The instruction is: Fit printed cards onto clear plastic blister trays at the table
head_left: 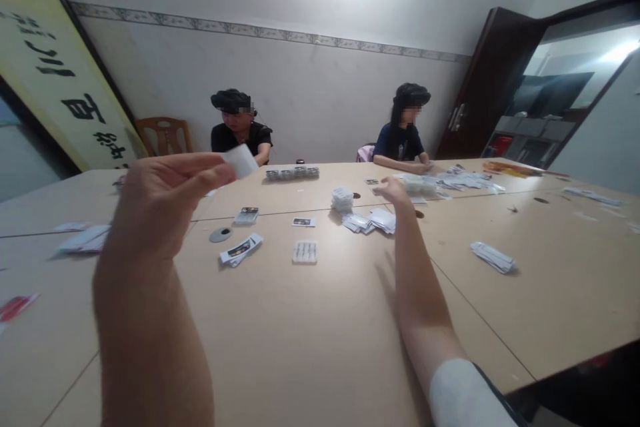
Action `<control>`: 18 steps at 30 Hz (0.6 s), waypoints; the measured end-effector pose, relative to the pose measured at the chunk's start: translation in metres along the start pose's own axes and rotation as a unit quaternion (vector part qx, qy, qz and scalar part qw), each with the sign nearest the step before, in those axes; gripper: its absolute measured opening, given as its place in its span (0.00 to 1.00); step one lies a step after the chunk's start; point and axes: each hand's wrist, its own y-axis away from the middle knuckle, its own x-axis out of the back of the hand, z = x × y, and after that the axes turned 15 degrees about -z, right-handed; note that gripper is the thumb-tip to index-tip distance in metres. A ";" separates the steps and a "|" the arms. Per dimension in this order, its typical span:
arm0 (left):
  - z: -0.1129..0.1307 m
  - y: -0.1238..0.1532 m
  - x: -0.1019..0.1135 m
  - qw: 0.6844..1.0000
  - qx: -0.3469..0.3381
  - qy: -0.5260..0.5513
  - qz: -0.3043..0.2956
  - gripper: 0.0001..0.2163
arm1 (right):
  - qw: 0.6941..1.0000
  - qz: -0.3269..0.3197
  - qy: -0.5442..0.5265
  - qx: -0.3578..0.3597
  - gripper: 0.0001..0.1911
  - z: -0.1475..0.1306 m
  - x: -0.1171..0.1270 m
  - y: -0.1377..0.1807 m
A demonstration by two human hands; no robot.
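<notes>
My left hand (pixel 170 197) is raised at the left, close to the camera. Its thumb and fingers pinch a small white slip (pixel 241 161), apparently paper. My right hand (pixel 393 190) reaches far out over the table, its thumb and finger apart and nothing visible between them. Just beyond it lies a small printed card (pixel 371 181). Nearer me are a stack of clear flat cases (pixel 343 198) and a pile of white packets (pixel 377 220). On the table between my arms lie a clear case with rows of small items (pixel 305 252), a printed card strip (pixel 303 222) and more printed strips (pixel 241 250).
Two people sit across the table (pixel 310 333). A row of packed cases (pixel 293 173) stands near one person. Loose white packets (pixel 465 179) spread at the far right, and a bundle of white strips (pixel 493 258) lies nearer. A grey disc (pixel 220 235) is at the left.
</notes>
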 end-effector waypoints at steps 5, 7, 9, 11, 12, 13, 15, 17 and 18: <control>-0.009 -0.004 -0.011 0.975 0.000 -0.190 -0.118 0.14 | 0.972 -0.024 -0.112 0.205 0.20 -0.065 0.023 0.048; -0.011 -0.005 -0.016 0.958 -0.019 -0.252 -0.138 0.14 | 0.919 -0.076 -0.198 0.332 0.19 -0.093 0.016 0.079; -0.013 -0.005 -0.021 0.942 -0.035 -0.300 -0.148 0.12 | 0.866 -0.150 -0.261 0.400 0.20 -0.116 0.001 0.106; -0.013 -0.004 -0.024 0.928 -0.045 -0.338 -0.152 0.10 | 0.859 -0.160 -0.270 0.405 0.22 -0.132 -0.016 0.122; -0.013 -0.003 -0.025 0.922 -0.047 -0.353 -0.151 0.10 | 0.857 -0.163 -0.276 0.404 0.23 -0.137 -0.024 0.126; -0.013 -0.003 -0.026 0.917 -0.050 -0.366 -0.149 0.11 | 0.854 -0.169 -0.287 0.399 0.23 -0.140 -0.031 0.128; -0.013 -0.003 -0.029 0.910 -0.054 -0.385 -0.144 0.12 | 0.844 -0.190 -0.320 0.385 0.22 -0.143 -0.039 0.127; -0.014 -0.004 -0.032 0.908 -0.052 -0.390 -0.145 0.12 | 0.832 -0.206 -0.356 0.371 0.19 -0.143 -0.042 0.123; -0.014 -0.004 -0.033 0.908 -0.048 -0.389 -0.149 0.12 | 0.829 -0.207 -0.369 0.365 0.17 -0.143 -0.042 0.121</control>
